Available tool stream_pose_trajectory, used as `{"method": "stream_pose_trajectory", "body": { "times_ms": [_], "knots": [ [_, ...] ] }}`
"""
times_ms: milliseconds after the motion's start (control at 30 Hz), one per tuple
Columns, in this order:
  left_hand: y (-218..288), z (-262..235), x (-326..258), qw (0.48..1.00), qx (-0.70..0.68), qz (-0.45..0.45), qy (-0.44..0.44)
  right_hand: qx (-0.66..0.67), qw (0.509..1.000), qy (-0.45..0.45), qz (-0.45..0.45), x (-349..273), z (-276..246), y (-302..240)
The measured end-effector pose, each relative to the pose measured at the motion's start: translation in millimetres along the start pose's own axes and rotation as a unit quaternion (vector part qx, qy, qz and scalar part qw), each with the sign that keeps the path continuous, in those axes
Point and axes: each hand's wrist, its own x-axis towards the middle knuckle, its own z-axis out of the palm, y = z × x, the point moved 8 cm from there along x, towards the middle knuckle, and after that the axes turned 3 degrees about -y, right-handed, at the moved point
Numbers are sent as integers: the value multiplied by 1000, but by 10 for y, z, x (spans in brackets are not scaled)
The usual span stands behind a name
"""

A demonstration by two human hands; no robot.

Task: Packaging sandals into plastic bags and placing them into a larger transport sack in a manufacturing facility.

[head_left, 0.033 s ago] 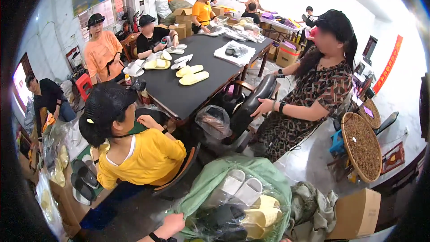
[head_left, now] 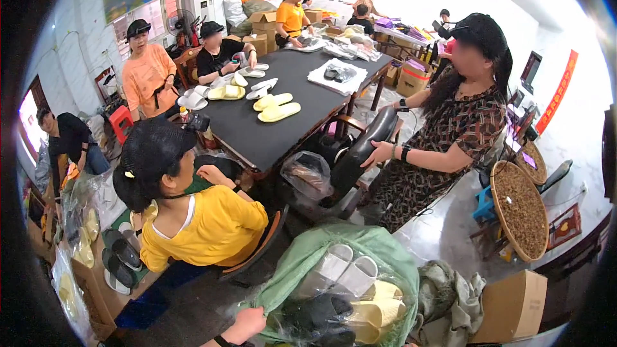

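My left hand [head_left: 247, 322] comes in at the bottom edge, a dark band on its wrist, and grips the left rim of a green sack [head_left: 302, 263]. The sack stands open in front of me. Inside it lie white slippers [head_left: 340, 273], pale yellow slippers [head_left: 376, 311] and black ones [head_left: 315, 315], partly under clear plastic. My right hand is out of view.
A person in a yellow shirt [head_left: 205, 225] sits on a chair just left of the sack. A person in a patterned dress [head_left: 450, 141] holds a black chair back [head_left: 360, 148]. Behind them stands a black table [head_left: 283, 122] with slippers. A cardboard box [head_left: 514, 305] and a round woven tray [head_left: 520, 209] are at right.
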Motion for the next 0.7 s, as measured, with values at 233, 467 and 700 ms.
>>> {"method": "stream_pose_trajectory", "body": {
  "times_ms": [233, 467, 700],
  "knots": [
    [-60, 29, -26, 1000, 0, -18, -9, 5, 1000, 5, -10, -98, 71, -132],
    [-36, 24, 64, 999, 25, -3, 28, 11, 1000, 7, -25, -57, 7, 80],
    [-39, -1, 189, 999, 23, 5, 45, 53, 997, 45, -40, -87, -17, 51]
  ]
}}
